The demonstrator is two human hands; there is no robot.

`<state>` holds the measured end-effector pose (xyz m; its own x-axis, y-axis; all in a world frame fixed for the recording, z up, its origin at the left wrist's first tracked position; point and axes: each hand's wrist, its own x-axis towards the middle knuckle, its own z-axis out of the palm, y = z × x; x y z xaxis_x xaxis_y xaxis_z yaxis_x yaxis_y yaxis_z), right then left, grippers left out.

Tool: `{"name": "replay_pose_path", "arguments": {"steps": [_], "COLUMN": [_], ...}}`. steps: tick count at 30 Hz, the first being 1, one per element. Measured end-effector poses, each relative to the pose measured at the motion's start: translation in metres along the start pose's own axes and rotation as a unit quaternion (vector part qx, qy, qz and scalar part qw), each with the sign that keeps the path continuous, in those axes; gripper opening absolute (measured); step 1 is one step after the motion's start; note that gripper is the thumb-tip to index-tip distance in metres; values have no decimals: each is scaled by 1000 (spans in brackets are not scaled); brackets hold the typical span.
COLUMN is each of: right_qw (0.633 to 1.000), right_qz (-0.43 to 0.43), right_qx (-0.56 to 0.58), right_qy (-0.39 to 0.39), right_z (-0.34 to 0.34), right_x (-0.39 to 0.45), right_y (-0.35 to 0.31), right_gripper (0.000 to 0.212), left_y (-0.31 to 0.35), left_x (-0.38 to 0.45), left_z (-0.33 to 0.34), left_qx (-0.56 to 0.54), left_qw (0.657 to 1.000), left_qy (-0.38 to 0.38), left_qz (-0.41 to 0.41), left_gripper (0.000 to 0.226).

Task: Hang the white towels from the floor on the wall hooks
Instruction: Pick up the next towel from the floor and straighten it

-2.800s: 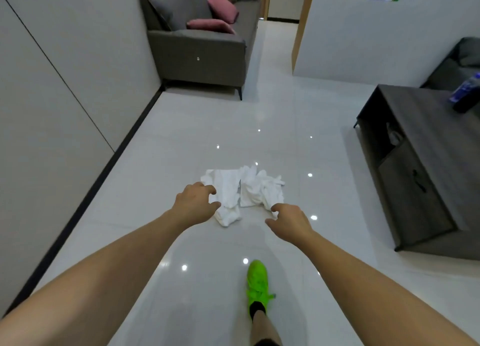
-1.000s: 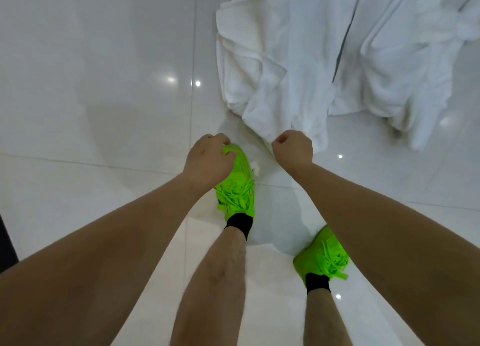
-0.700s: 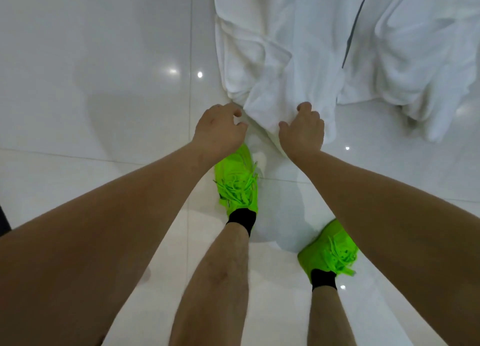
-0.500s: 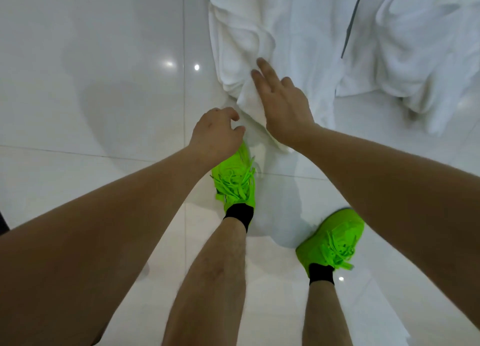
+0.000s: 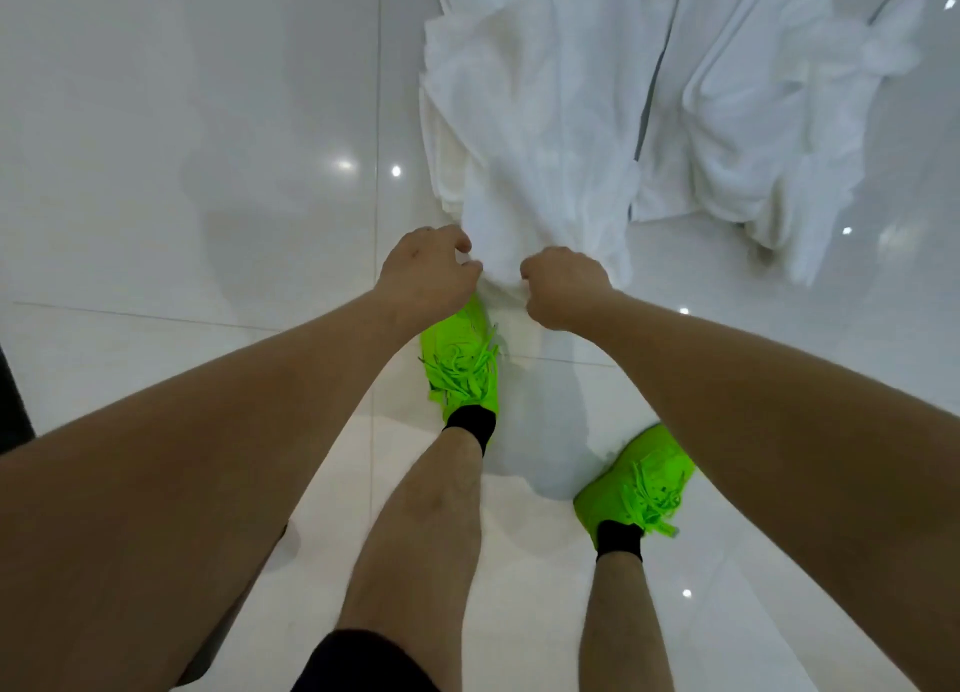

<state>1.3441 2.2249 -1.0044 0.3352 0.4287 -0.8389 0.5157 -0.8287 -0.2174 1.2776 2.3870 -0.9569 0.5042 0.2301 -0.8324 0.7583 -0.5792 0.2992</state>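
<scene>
Bunching on the floor, the near towel has its lower edge pinched by both hands — left hand, right hand — fingers curled tight; lifting evenly should spare the second towel beside it.

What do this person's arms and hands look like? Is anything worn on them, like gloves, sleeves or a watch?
Nothing shows on them. The left hand and right hand are bare, with no gloves, rings or watch in view. Both forearms are bare right up to the picture's edge, with no sleeve, band or marking. The only clothing seen is lower down: bright green laced shoes, black ankle socks and a dark hem at the bottom.
</scene>
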Motion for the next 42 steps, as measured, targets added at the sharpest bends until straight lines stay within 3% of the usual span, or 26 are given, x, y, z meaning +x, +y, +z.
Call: {"name": "replay_pose_path", "arguments": {"steps": [3,7,12,14,15,19,21,26,31,36,39,42], "right_qw": [998,986,960,955,955,937,916,833,757,725,668,621], "right_qz": [7,12,-13,-24,-29,-32,-29,-30,-29,73,131,200], "right_qx": [57,148,221,223,210,178,176,253,289,205,183,157], "right_qy": [3,76,170,193,207,300,359,492,585,654,709,741], "right_z": [-33,-116,-244,-290,-311,-381,-403,-425,-405,-373,-354,-331], "right_x": [-57,-136,-266,-332,-369,-514,-584,-750,-886,-976,-1022,-1060], "right_y": [-3,3,19,33,40,76,98,161,227,289,326,360], "right_gripper": [16,5,40,24,16,20,21,33,30,33,26,16], "left_y": [29,90,204,254,279,382,433,555,649,725,759,794], "left_x": [-44,-115,-215,-261,-286,-391,-446,-579,-684,-757,-779,-788], "left_z": [-29,-81,-142,-167,-179,-219,-229,-226,-200,-152,-119,-84], "left_qx": [19,56,79,86,98,149,145,118,103,136,200,293], "left_qw": [1000,995,976,968,963,938,921,857,782,723,726,706], "left_qy": [1,-12,11,38,47,94,137,242,298,286,237,216], "left_qz": [18,84,200,232,248,299,336,439,538,615,614,608], "left_gripper": [39,56,75,78,74,28,17,27,25,13,14,17]}}
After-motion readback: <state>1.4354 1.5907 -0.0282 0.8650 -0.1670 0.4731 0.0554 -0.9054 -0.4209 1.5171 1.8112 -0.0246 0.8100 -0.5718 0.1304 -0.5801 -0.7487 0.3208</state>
